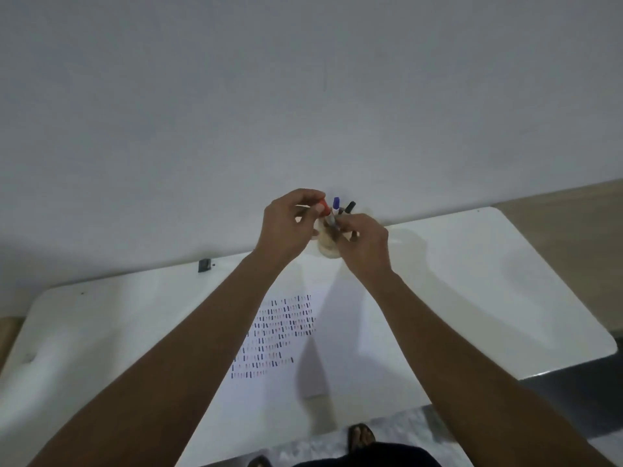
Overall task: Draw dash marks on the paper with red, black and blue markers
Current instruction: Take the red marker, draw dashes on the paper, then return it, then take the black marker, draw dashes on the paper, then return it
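My left hand (290,224) is raised over the table's far edge, with its fingers shut on the red marker (324,207); only the marker's red end shows by the thumb. My right hand (365,247) is beside it, fingertips pinched on the barrel of the blue marker (336,204). The blue marker stands in a clear cup (328,247) together with the black marker (350,207). Both hands hide much of the cup. The white paper (323,358) lies on the table below my arms, with several rows of red, black and blue dashes (279,332) on its left part.
The white table (472,298) stands against a plain wall. A small dark object (204,265) sits near the table's far left edge. Wooden floor shows at the right. My feet in sandals (360,436) are visible below the table's near edge.
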